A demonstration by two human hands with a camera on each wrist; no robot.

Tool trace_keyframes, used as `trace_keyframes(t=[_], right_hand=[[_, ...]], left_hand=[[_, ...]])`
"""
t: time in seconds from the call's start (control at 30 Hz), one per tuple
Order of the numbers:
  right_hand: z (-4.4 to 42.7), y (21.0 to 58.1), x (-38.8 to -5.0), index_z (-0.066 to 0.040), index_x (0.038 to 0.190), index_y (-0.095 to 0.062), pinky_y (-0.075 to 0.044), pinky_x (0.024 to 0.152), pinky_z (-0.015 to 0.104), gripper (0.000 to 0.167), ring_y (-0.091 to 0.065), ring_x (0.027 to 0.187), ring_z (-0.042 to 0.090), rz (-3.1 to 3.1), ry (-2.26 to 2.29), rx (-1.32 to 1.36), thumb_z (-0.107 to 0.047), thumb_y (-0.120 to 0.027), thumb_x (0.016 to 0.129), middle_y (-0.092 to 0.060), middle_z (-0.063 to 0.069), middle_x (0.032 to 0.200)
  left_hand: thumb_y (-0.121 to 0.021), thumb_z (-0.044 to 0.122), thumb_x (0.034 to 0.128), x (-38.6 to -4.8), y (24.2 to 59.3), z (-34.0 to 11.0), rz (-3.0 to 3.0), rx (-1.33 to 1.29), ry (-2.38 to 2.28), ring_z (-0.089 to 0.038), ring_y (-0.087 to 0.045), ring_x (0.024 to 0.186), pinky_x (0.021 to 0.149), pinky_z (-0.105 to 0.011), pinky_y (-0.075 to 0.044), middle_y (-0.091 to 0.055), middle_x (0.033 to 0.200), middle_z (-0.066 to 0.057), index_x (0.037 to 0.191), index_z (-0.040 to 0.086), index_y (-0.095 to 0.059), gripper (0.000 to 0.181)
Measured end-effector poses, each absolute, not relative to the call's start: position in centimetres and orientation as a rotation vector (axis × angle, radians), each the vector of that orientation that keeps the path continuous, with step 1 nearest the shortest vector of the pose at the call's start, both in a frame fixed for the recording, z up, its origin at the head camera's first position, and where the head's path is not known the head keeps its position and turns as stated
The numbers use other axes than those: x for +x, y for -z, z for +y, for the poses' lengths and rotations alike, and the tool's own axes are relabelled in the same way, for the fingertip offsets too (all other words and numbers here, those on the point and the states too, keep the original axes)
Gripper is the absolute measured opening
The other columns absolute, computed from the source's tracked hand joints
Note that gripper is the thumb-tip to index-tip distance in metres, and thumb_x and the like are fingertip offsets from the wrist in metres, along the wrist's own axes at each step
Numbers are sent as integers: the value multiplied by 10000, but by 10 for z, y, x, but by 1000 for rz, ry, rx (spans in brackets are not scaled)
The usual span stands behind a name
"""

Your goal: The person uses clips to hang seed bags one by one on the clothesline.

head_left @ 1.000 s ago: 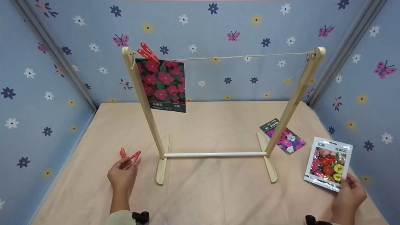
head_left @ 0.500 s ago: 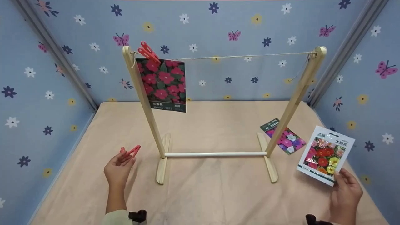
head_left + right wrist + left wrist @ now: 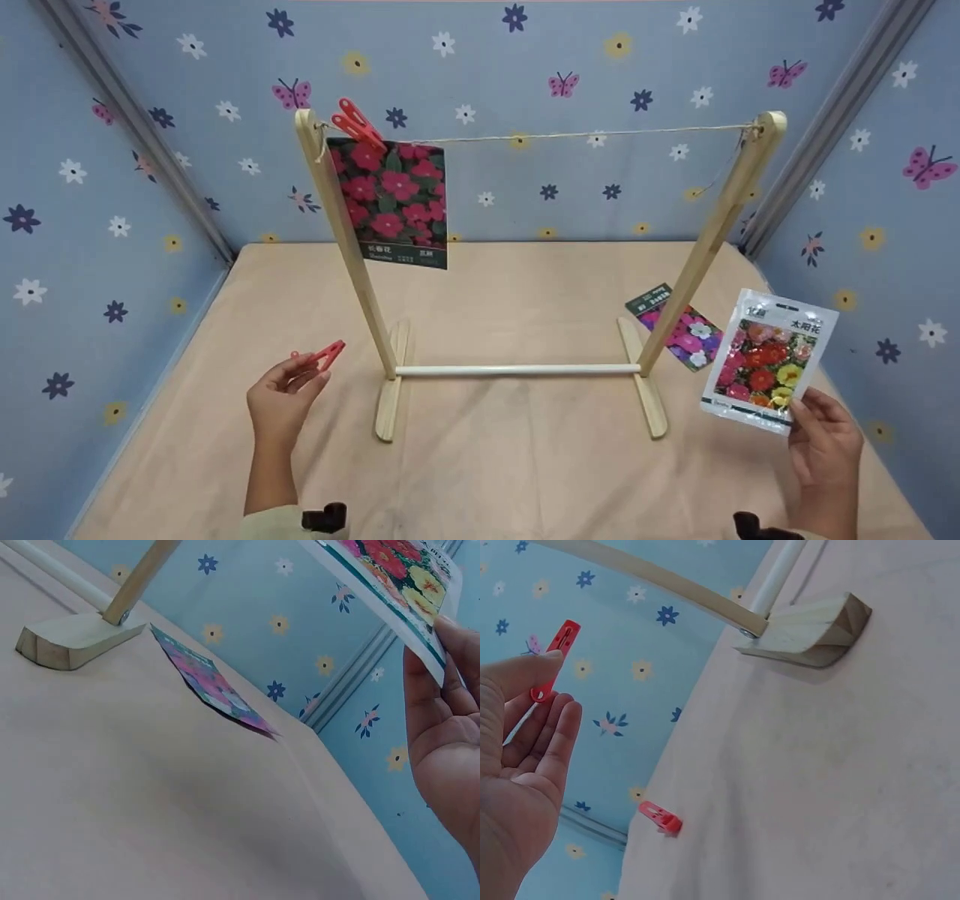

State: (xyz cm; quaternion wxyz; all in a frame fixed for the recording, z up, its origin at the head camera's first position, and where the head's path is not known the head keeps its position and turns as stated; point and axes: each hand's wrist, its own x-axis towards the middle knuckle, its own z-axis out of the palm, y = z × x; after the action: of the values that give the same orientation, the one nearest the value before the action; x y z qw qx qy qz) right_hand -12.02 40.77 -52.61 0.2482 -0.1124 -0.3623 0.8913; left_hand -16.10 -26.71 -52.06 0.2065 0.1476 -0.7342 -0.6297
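Note:
My left hand pinches a red clothespin between thumb and fingers, left of the wooden stand; the left wrist view shows this clothespin upright above the palm. A second red clothespin lies on the cloth there. At the right, my right hand grips the lower right corner of a white flower packet, raised and slightly tilted. From the stand's string hangs a dark packet with red flowers, held near its top left by a red clothespin.
The stand's left post and right post rise from wooden feet joined by a white rod. Behind the right post, a purple and pink flower packet lies on the cloth. Flowered blue walls surround the table.
The right hand has lifted the white packet up and to the left, partly over the lying packet's edge. My left hand has risen slightly with its clothespin.

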Motion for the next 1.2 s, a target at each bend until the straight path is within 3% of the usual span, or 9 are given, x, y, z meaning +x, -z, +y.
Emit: trace_keyframes(t=[0.37, 0.67, 0.9, 1.2], right_hand=[[386, 512, -128, 98, 1036, -647, -577, 783, 311, 251, -689, 894, 232, -1239, -2386, -47, 234, -503, 882, -689, 166, 989], [369, 505, -133, 107, 1042, -666, -572, 788, 284, 313, -676, 899, 217, -1276, -2486, 188, 267, -446, 888, -680, 162, 963], [352, 495, -138, 107, 1054, -663, -573, 803, 304, 294, -674, 903, 224, -1383, -2493, 258, 249, -462, 894, -684, 158, 979], [334, 489, -150, 82, 1048, -669, -572, 796, 296, 318, -653, 912, 207, -1444, -2494, 388, 257, -455, 890, -673, 137, 979]], left_hand=[[-830, 64, 771, -158, 499, -257, -2099, 219, 1656, -105, -687, 889, 823, -181, -533, -694, 1047, -165, 1119, -6, -700, 379], [-808, -83, 731, -158, 484, -244, -1991, 2, 1751, -162, -698, 850, 828, -236, -546, -678, 991, -238, 1069, -79, -700, 355], [-811, -72, 732, -161, 475, -234, -1996, -162, 1725, -167, -690, 855, 825, -248, -551, -675, 958, -218, 1044, -72, -713, 327], [-800, -105, 726, -166, 467, -222, -2016, -183, 1726, -203, -687, 869, 836, -255, -549, -680, 997, -214, 1078, -93, -693, 368]])
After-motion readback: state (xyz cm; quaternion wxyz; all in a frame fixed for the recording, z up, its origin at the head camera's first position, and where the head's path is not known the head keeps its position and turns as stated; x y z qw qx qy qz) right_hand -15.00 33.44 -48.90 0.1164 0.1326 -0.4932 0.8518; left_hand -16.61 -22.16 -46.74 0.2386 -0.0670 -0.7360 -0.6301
